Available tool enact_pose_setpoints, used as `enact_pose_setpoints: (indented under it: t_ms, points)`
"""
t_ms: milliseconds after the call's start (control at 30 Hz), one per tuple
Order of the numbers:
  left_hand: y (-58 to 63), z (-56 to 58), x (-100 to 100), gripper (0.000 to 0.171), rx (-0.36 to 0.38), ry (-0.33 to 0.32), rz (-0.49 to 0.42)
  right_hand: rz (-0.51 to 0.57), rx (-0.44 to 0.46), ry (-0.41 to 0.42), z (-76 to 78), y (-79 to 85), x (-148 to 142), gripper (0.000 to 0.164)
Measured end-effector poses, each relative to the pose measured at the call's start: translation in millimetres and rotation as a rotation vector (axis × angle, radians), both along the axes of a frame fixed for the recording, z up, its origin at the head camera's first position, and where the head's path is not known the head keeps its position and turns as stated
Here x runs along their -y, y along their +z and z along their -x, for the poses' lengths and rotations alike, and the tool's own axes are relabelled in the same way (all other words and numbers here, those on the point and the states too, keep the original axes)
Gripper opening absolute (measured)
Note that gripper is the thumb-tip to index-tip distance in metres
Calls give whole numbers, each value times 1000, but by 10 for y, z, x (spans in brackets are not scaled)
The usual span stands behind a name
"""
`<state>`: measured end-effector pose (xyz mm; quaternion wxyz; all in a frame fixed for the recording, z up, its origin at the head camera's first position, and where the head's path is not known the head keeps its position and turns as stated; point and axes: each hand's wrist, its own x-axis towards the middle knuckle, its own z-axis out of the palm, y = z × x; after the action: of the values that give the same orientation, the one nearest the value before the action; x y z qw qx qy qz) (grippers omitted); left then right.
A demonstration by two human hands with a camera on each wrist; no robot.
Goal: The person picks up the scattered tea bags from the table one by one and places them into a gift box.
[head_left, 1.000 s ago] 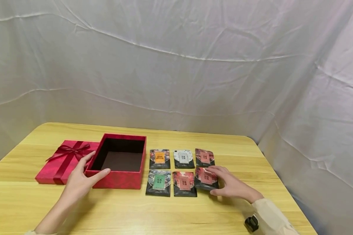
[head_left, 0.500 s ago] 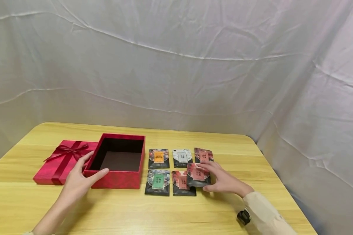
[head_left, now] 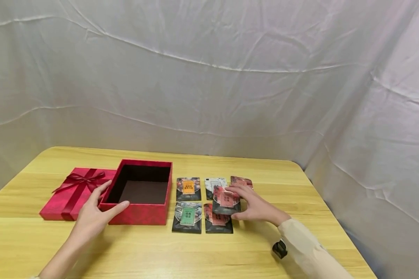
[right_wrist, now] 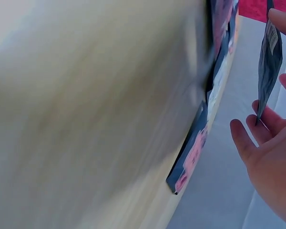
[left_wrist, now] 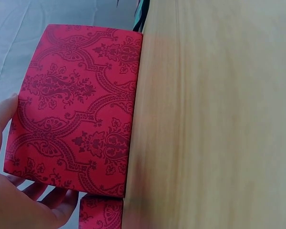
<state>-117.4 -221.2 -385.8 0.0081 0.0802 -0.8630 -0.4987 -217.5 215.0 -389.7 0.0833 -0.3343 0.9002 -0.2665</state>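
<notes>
Held sachet (head_left: 226, 201) shifted leftward, edges pinched by right hand (head_left: 257, 207); left hand (head_left: 92, 217) spread wide against box (head_left: 139, 214); too low a carry could snag the red sachet (head_left: 218, 225) below.

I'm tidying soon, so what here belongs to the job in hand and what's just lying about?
Seem to belong:
black packet in the right hand
open red box, with the left hand on it
probably the five similar packets on the table

Seems just lying about:
bow-topped lid, in neither hand

Right hand (head_left: 256, 207) moved left, carrying red-and-black packet (head_left: 226, 200).
</notes>
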Motion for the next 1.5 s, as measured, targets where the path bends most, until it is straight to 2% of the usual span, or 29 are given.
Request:
enact_pose_setpoints:
  t_ms: [167, 433, 633, 1133, 1500]
  points:
    - [-2, -5, 19, 97, -12, 0, 1, 0, 1, -23, 48, 29, 153, 80]
    - [-6, -12, -1, 97, -14, -9, 0, -6, 25, -15, 147, 19, 400, 79]
    - [-4, -6, -17, 98, -9, -6, 1, 16, 86, -1, 225, 62, 549, 78]
    - [-15, -15, -13, 96, -27, 0, 2, 12, 98, 8, 285, 234, 771, 87]
    - [-4, -18, -24, 95, -42, -1, -4, 44, 89, 48, 339, 428, 939, 84]
